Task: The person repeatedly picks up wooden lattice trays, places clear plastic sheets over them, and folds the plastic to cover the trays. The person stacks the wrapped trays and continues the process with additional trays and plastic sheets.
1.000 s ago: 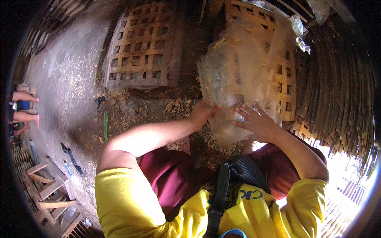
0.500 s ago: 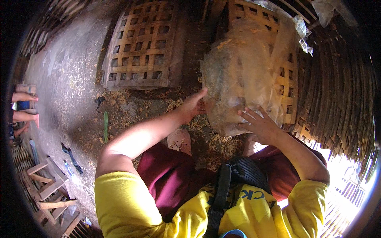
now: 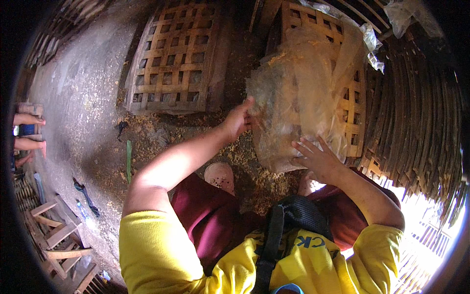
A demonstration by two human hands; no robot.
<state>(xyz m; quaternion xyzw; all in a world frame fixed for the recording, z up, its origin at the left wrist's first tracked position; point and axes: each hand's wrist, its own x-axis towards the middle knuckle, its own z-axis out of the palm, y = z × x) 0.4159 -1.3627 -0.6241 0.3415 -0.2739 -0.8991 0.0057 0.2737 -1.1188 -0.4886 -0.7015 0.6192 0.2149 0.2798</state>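
Observation:
A large, cloudy see-through plastic bag point(image 3: 296, 81) lies crumpled over a woven slatted crate point(image 3: 353, 105) in front of me, with tan crumbs stuck to it. My left hand point(image 3: 237, 121) is at the bag's left edge. Its thumb points up along the plastic and the other fingers curl in at the edge, partly hidden. On the near end of the bag rests my right hand point(image 3: 320, 162), fingers spread and laid flat on the plastic.
Another slatted crate point(image 3: 171, 61) stands to the left. Tan shavings point(image 3: 196, 128) and a green leaf strip point(image 3: 129, 160) litter the dark floor. Stacked slats point(image 3: 411, 112) line the right. At far left are another person's feet point(image 3: 36, 120), above a wooden frame point(image 3: 61, 235).
The far part of the bag has sagged lower over the crate. Both hands stay at the bag, the left shifted slightly; the view has shifted a little.

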